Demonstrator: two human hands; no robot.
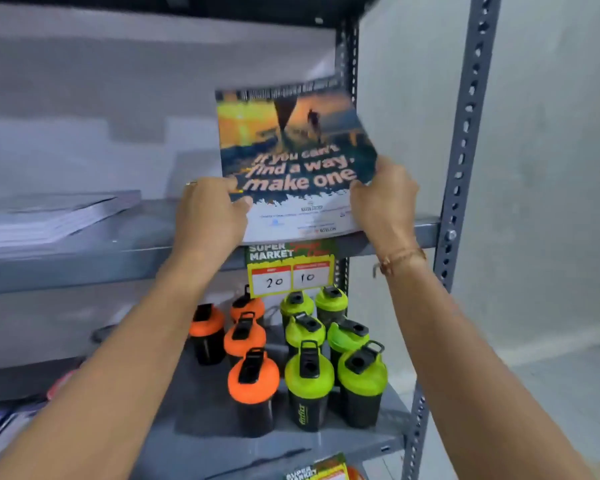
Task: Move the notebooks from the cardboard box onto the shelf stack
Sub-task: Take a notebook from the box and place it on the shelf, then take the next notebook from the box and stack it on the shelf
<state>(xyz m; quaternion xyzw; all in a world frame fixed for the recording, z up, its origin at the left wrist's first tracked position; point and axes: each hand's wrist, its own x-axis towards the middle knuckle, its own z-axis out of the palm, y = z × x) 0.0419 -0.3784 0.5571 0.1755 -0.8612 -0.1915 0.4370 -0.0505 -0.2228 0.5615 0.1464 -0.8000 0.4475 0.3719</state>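
Nearest the camera, two bare forearms are being stretched up from the lower corners of the frame toward the grey metal shelving unit (465, 140). In the middle of the frame a glossy notebook with a sunset cover and white lettering (291, 161) is being held up, tilted, in front of the upper grey shelf board (160, 233). Its lower left corner is being pinched by the left hand (212, 216), thumb on the cover and fingers curled behind; its lower right edge is being gripped the same way by the right hand (385, 206), which is wearing a thin bracelet.

The step in hand is judged to be the placing. The notebook is best levelled out, then carried toward the left of the frame and lowered flat with edges squared onto the low stack of grey-covered notebooks (56, 216), which is lying well apart from both hands at the left of that shelf board. The cardboard box is not being shown.

Below, orange-lidded and green-lidded shaker bottles (305, 362) are standing under a price tag (288, 268); they are better left undisturbed.
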